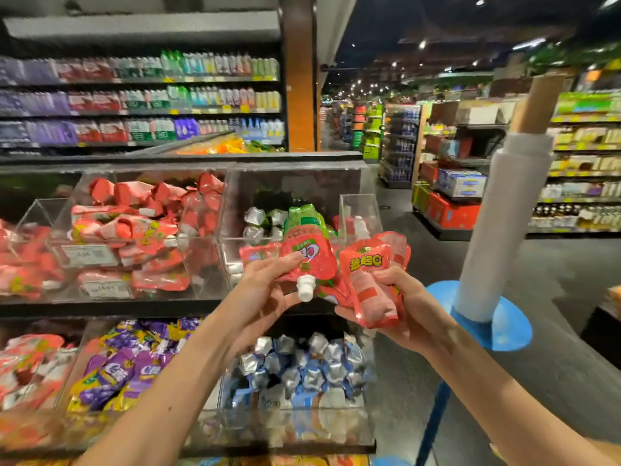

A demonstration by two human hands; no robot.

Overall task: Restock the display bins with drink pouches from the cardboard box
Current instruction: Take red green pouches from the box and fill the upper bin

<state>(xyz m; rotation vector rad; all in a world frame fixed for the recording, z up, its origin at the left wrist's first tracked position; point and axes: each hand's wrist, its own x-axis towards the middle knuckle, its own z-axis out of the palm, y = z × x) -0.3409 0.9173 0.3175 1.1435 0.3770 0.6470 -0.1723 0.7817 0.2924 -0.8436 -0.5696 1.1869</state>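
The left hand (265, 290) pinches one pink plastic spouted drink pouch (307, 253). The right hand (400, 297) has its fingers (391, 277) curled round a bunch of pink pouches (369, 284). Both are at the clear acrylic display bin (358, 206), where the pouches are best laid flat, one handful at a time.

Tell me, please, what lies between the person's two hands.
Only drink pouches, in the head view: the left hand holds a red pouch, cap downward, the right hand grips another pouch, and a third pouch shows between them.

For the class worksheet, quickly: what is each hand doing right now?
Left hand: grips a red pouch, cap pointing down.
Right hand: grips other red pouches.
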